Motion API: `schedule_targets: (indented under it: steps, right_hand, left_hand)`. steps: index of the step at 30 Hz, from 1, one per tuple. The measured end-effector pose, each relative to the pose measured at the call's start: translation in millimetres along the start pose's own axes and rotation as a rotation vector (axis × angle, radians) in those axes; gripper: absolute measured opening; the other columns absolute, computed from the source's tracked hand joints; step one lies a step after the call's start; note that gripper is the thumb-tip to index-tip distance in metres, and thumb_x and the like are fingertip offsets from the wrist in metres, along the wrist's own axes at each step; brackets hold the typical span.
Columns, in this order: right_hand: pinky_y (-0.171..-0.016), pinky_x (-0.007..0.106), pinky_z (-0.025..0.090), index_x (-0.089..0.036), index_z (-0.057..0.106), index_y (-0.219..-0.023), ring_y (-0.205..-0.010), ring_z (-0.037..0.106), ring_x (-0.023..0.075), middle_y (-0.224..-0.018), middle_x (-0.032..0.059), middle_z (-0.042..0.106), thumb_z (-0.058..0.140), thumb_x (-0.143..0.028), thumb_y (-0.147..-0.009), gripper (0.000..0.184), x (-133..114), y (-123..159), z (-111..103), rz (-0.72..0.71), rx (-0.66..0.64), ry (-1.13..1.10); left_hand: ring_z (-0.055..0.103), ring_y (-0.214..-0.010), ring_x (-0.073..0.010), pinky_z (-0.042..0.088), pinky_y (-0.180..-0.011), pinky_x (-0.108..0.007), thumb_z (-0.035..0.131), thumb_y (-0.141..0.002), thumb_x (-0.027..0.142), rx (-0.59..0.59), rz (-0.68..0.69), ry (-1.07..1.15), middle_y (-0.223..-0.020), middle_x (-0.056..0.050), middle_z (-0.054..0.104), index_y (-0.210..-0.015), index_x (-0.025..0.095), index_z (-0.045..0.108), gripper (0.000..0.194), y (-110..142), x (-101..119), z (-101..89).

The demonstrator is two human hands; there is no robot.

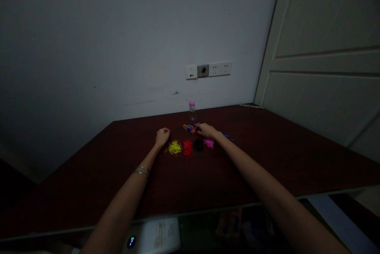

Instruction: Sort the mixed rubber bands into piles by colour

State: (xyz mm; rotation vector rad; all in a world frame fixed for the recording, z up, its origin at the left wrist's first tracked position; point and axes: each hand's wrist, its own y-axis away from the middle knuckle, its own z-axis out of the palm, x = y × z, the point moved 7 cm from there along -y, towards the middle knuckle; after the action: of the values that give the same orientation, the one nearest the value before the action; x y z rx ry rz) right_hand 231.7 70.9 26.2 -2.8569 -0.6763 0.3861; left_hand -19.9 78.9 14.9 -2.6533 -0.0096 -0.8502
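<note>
My left hand [162,136] rests on the dark red table with its fingers curled in; whatever they may hold is hidden. Just right of it lies a pile of yellow rubber bands [175,148]. My right hand [207,130] reaches to a mixed multicolour pile of rubber bands [189,128], fingertips pinched together at its right edge. What sits between those fingertips is too small to make out. In a row nearer to me are red bands [187,148], black bands [198,145] and pink bands [209,143]. Some blue bands [225,135] lie beyond my right wrist, partly covered.
A clear bottle with a pink cap [192,111] stands behind the mixed pile. Wall sockets [219,69] are above the table [118,175]. A pale cabinet or door panel [320,48] borders the right. Below the front edge lies a white device [160,236] with a lit display.
</note>
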Motion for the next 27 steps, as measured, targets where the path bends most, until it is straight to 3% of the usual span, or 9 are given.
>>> schedule_targets:
  steps: [6,11,18,27]
  right_hand:
    - [-0.07,0.022,0.041,-0.022,0.062,-0.095,-0.088,0.061,0.0168,-0.098,0.005,0.066,0.053,-0.023,-0.08,0.018,-0.4,-9.2,4.4,-0.023,-0.06,0.023]
    - [-0.068,0.022,0.04,-0.021,0.062,-0.092,-0.085,0.061,0.0173,-0.096,0.0069,0.066,0.051,-0.027,-0.083,0.016,-2.7,-11.4,3.1,-0.031,-0.083,0.049]
    - [-0.071,0.026,0.042,-0.018,0.058,-0.103,-0.093,0.06,0.0216,-0.108,0.0124,0.063,0.042,-0.032,-0.088,0.026,-8.9,-10.5,2.7,-0.04,-0.179,0.123]
    - [-0.076,0.032,0.044,-0.016,0.048,-0.12,-0.105,0.056,0.0268,-0.121,0.0158,0.056,0.045,-0.017,-0.083,0.037,-12.6,-2.4,3.5,-0.024,-0.193,0.161]
  left_hand:
    - [0.06,-0.074,-0.0157,0.043,-0.069,-0.022,0.049,-0.075,0.019,-0.013,-0.006,-0.016,-0.082,-0.008,0.068,-0.087,0.014,0.069,0.024,0.6,1.8,0.6]
    - [0.061,-0.077,-0.016,0.044,-0.072,-0.022,0.049,-0.075,0.02,-0.013,-0.001,-0.015,-0.084,-0.008,0.068,-0.086,0.015,0.069,0.024,1.4,2.5,1.2]
    - [0.061,-0.077,-0.0157,0.044,-0.072,-0.023,0.048,-0.076,0.019,-0.022,0.007,-0.034,-0.084,-0.007,0.068,-0.087,0.014,0.069,0.024,2.8,4.7,1.7]
    - [0.06,-0.076,-0.0157,0.043,-0.071,-0.023,0.048,-0.076,0.02,-0.016,0.001,-0.043,-0.084,-0.007,0.068,-0.086,0.016,0.069,0.024,2.6,2.7,2.1]
